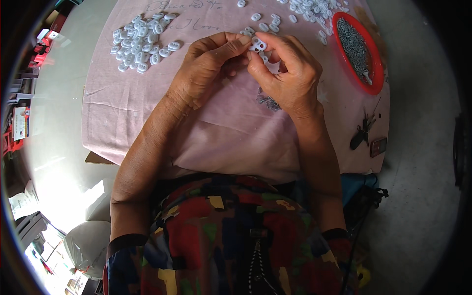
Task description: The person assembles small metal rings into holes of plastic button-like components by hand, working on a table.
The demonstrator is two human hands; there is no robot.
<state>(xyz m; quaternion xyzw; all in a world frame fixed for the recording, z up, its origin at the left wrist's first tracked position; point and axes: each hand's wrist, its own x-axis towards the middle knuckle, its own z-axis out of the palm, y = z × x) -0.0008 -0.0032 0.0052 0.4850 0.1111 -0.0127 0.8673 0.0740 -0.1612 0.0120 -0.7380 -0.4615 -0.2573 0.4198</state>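
Note:
Between my two hands is a small white plastic piece (257,45) with dark round holes in it. My left hand (209,61) is closed, its thumb and forefinger pinching at the piece's left edge. My right hand (290,69) grips the same piece from the right between thumb and forefinger. Several similar white pieces lie on the cloth just behind and beneath my fingertips, partly hidden. Below my right palm sits a little heap of thin grey metal parts (268,102), too small to name surely.
A pink cloth (221,132) covers the table. A pile of white pieces (140,42) lies at left, and loose ones (312,10) are scattered at far right. Beside them stands a red oval tray (376,78) of small metal parts. Keys (363,133) and a small dark device (378,146) lie near the right edge.

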